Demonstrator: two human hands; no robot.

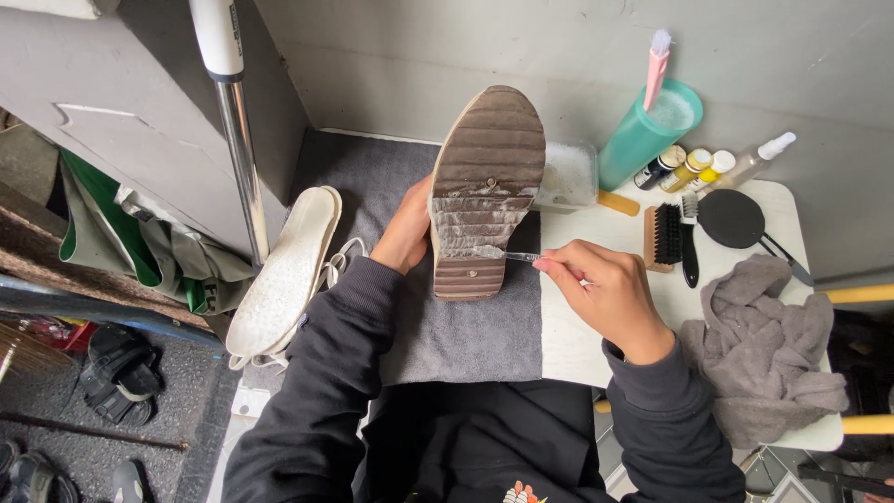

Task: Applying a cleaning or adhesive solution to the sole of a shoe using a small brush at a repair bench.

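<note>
A shoe [487, 186] is held with its ribbed brown sole facing up, over a grey towel [466, 326]. My left hand [405, 228] grips the shoe from its left side, partly hidden behind it. My right hand [605, 289] pinches a thin metal tool [523, 257], its tip touching the sole near the heel, where pale dirt sticks in the grooves.
A white insole and laces [284, 275] lie left on the towel. On the white table [596, 345]: a black brush [663, 237], round black lid [731, 219], small bottles [689, 168], teal cup [643, 130] with pink brush, clear tray [568, 175], crumpled grey cloth [764, 345]. A metal pole [237, 140] stands left.
</note>
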